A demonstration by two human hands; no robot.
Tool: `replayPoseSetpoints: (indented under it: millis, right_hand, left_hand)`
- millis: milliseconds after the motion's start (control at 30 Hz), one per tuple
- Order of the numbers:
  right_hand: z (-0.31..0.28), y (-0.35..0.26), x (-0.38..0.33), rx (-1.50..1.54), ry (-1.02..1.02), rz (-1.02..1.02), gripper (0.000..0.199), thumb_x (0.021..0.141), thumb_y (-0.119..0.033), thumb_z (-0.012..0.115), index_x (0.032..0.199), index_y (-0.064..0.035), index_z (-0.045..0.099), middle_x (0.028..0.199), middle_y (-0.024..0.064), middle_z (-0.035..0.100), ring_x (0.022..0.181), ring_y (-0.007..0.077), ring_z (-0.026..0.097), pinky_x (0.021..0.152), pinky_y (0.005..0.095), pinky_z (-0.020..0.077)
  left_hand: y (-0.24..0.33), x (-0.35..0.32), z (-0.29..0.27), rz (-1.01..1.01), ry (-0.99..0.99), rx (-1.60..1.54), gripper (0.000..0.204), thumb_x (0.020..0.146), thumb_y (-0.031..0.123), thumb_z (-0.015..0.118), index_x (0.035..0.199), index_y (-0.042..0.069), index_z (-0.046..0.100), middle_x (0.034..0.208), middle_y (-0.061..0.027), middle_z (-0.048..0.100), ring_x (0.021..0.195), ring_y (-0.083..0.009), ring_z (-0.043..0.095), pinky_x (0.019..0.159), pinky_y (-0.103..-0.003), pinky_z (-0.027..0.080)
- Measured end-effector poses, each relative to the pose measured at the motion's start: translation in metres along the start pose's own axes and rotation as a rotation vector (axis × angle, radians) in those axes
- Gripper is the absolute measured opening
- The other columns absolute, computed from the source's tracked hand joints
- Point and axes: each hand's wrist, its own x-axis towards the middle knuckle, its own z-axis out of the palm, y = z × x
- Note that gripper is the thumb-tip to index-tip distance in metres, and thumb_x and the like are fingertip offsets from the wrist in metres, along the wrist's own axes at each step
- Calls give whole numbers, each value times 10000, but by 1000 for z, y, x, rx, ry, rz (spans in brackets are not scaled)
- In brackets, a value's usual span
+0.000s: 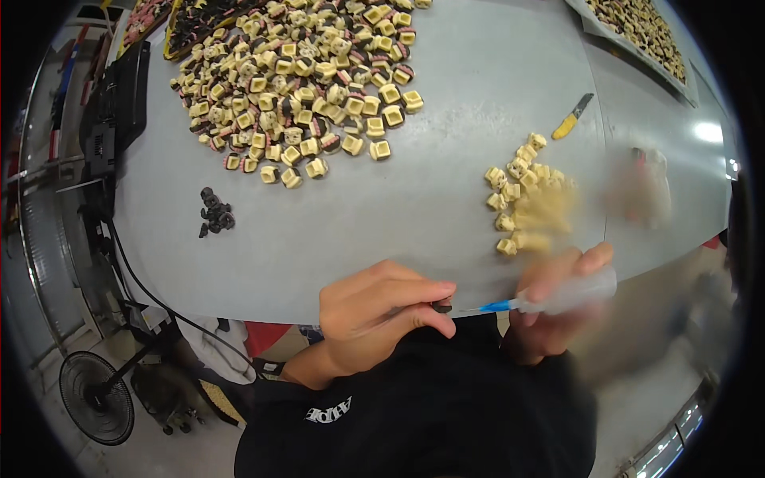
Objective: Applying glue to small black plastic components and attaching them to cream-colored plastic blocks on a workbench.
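The small dark piece (441, 306) is between the thumb and forefinger of your left hand (386, 301), in front of your body by the desk's near edge. That hand is pinched closed on it. Your right hand (558, 307) is wrapped around a translucent bottle (591, 287); how full the bottle is, you cannot tell. Its blue nozzle (498, 305) aims a thin needle at the piece, the tip just beside it.

Ahead of your right hand, a cluster of cream pieces (510, 191) sits on the desk (382, 215), partly blurred, with a yellow-handled knife (567, 123) just beyond. A small heap of dark bits (213, 213) lies well to your left. Past it spreads a large pile of cream, pink and dark pieces (303, 95), many showing a square hollow.

At the far right, a pale-rimmed tray (692, 86) is crowded with similar pieces. At the far left, a yellow-edged tray (168, 48) holds dark ones, with pink pieces (147, 14) beside it.
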Motion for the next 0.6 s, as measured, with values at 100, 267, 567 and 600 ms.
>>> replayPoseSetpoints:
  millis: [100, 267, 567, 600]
  right_hand:
    - [-2, -1, -2, -99, -56, 24, 453, 854, -445, 491, 988, -43, 329, 692, 164, 612, 402, 54, 425, 366, 152, 331]
    - [-4, -2, -1, -120, -119, 13, 446, 867, -429, 468, 986, -25, 320, 685, 186, 610, 385, 60, 442, 338, 148, 321]
    - [-2, -9, -1, -48, -124, 112, 437, 861, -359, 514, 1000, 3, 311, 706, 235, 598, 520, 175, 596, 443, 225, 478]
    - [-3, -9, -1, -48, -122, 113, 437, 861, -359, 514, 1000, 3, 311, 706, 235, 598, 520, 175, 596, 443, 225, 478]
  left_hand:
    - [0, -2, 2, 38, -3, 88, 259, 626, -17, 745, 858, -49, 633, 731, -111, 591, 595, -183, 623, 496, -250, 518]
    - [0, -4, 5, 54, 17, 152, 309, 592, 66, 765, 856, -36, 642, 717, -98, 595, 578, -177, 618, 487, -241, 511]
    - [-1, -6, 9, 56, 27, 195, 311, 595, 114, 760, 845, -36, 649, 702, -93, 597, 555, -176, 611, 459, -231, 489]
    - [-1, -6, 9, 63, 29, 195, 310, 598, 120, 758, 843, -36, 649, 699, -93, 597, 552, -176, 610, 456, -230, 486]
